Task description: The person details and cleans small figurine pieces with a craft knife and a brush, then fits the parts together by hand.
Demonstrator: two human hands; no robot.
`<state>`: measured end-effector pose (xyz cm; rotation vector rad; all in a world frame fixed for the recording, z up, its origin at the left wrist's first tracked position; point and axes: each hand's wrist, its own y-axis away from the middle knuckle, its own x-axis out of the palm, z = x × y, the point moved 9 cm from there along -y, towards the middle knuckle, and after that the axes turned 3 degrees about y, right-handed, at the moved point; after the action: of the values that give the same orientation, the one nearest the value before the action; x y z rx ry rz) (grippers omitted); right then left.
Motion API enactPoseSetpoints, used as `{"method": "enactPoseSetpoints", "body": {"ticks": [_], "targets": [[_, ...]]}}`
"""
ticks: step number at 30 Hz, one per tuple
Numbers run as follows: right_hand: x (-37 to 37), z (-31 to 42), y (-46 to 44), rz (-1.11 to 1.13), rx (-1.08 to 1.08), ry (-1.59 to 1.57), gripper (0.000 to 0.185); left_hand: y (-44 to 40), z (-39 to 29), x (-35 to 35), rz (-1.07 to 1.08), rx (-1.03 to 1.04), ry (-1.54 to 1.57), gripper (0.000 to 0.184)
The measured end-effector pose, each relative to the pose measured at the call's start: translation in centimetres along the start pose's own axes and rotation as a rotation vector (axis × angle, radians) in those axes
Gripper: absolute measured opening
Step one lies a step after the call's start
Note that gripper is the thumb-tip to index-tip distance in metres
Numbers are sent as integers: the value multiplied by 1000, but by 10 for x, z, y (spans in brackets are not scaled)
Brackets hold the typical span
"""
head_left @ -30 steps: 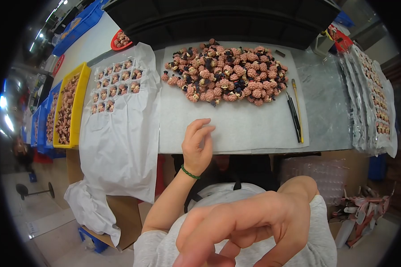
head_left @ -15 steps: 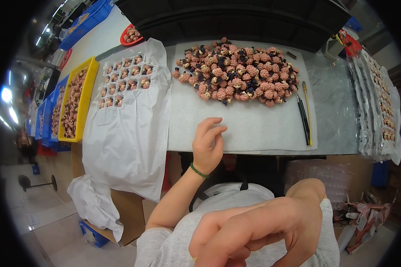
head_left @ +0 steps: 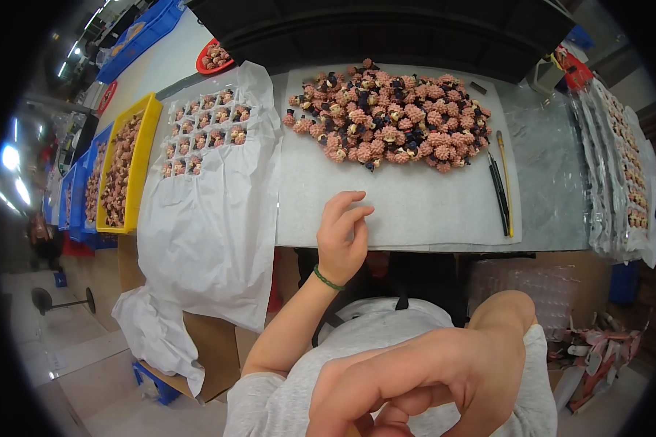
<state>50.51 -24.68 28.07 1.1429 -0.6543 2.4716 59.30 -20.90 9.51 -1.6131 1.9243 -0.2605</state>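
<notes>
My left hand (head_left: 344,237) hovers at the front edge of a white sheet (head_left: 408,211), its fingers loosely bent and apart, nothing in them. My right hand (head_left: 423,375) is raised close to the camera, in front of my chest. Its fingers are curled together, and whatever lies between them is hidden. Beyond the left hand, a heap of small figurine pieces (head_left: 393,120) with pink knobbly tops and dark and cream parts covers the back of the sheet. Right of the heap lie a black pen-like tool (head_left: 498,193) and a thin yellow-handled brush (head_left: 506,189).
A blister tray (head_left: 208,131) of figurine pieces sits on white paper at left. Beside it stands a yellow bin (head_left: 135,167) of more pieces, near blue bins. Stacked filled trays (head_left: 623,175) stand at far right. A black box (head_left: 386,36) blocks the back.
My right hand has turned slightly, its curled fingers shifting near the bottom edge. My left hand keeps its pose. The whole view has shifted slightly.
</notes>
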Motion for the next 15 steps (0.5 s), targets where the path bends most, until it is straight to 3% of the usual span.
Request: {"method": "enactPoseSetpoints", "body": {"ticks": [4,7,10,13,15], "targets": [[3,-10,-6,-48,18,-345,59,1,0,1,-7,5,3,22],[1,-16,-4,-107,103,-370,58,1,1,1,-6,7,0,23],[2,-16,-2,-21,-18,-172,59,1,1,1,-5,7,0,23],[-11,-22,-3,-68,-221,-309,60,1,-1,0,-2,4,-13,23],[-37,-16,7,-199,-301,-189,67,6,8,2,-19,-1,-6,23]]}}
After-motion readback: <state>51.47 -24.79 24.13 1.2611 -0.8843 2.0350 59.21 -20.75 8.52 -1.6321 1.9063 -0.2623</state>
